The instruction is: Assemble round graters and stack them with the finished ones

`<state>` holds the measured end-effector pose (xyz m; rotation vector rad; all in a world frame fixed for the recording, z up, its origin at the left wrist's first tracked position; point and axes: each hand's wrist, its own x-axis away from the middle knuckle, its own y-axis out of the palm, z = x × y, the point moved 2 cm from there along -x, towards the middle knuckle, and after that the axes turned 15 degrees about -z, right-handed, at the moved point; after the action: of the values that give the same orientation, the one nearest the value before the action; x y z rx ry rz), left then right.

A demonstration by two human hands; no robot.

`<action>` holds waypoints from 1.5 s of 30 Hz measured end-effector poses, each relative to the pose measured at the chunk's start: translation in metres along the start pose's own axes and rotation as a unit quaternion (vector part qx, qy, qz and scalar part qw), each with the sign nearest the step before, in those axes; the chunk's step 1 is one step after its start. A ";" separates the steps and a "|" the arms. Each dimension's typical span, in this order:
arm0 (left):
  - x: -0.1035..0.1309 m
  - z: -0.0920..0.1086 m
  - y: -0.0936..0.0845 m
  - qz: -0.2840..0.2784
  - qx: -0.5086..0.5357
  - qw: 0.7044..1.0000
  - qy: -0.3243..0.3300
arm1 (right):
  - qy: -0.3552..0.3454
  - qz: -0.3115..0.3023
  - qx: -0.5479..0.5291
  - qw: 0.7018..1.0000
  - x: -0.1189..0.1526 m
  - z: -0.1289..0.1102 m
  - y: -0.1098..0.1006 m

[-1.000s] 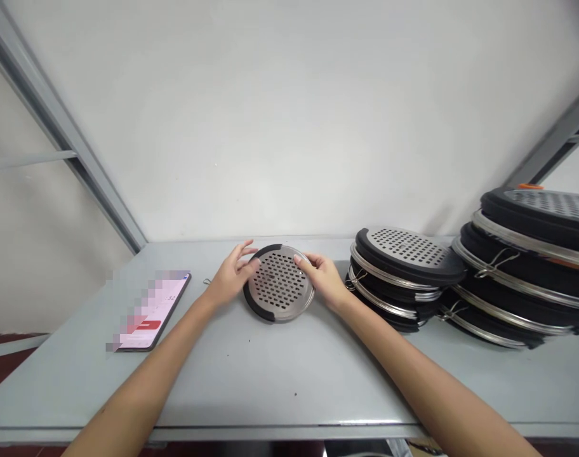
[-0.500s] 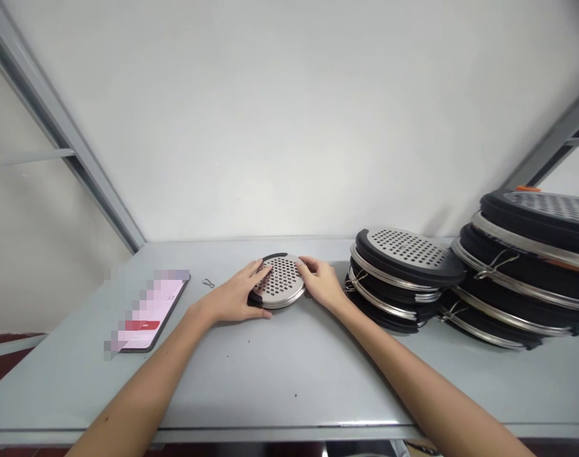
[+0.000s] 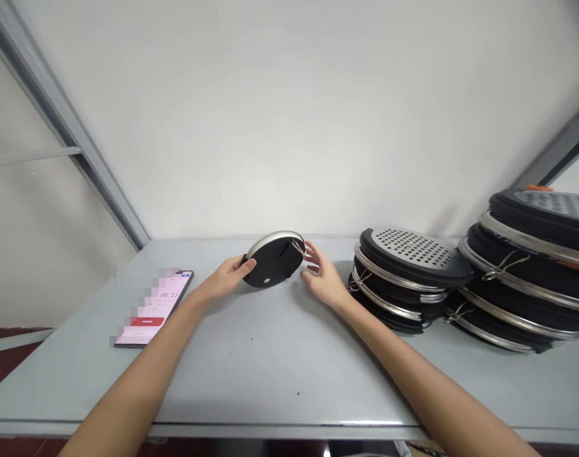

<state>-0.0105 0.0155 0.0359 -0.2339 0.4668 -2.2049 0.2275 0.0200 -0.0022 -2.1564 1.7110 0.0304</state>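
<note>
A round disc with a perforated metal face is tilted up off the table, showing its black underside and bright metal rim. My left hand grips its left edge, thumb over the black side. A bent wire clip lies against the upper right of that underside. Close by the disc's right edge is my right hand, open with fingers apart; whether a fingertip touches the rim or clip, I cannot tell. The perforated face is hidden from me.
To the right stand a stack of larger perforated discs and a taller stack, with wire loops on their sides. On the left a phone lies on the grey table. A white wall rises behind.
The disc, flat with its perforated face up before, is now lifted and turned to show its black underside. My right hand has let go of it. The loose clip left of it no longer shows there.
</note>
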 end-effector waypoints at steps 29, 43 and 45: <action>-0.001 0.003 0.015 -0.089 -0.210 0.969 0.093 | -0.260 -0.123 0.337 0.896 0.020 -0.030 0.005; 0.002 -0.018 -0.005 -0.019 -0.274 0.961 -0.017 | -0.269 -0.202 0.385 0.859 0.021 -0.028 0.014; 0.002 -0.019 -0.008 0.009 -0.241 0.970 0.001 | -0.273 -0.194 0.388 0.859 0.021 -0.027 0.014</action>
<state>-0.0238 0.0239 0.0218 -0.4827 0.9999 -2.0431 0.2138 -0.0109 0.0138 -1.6017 0.7463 -0.1263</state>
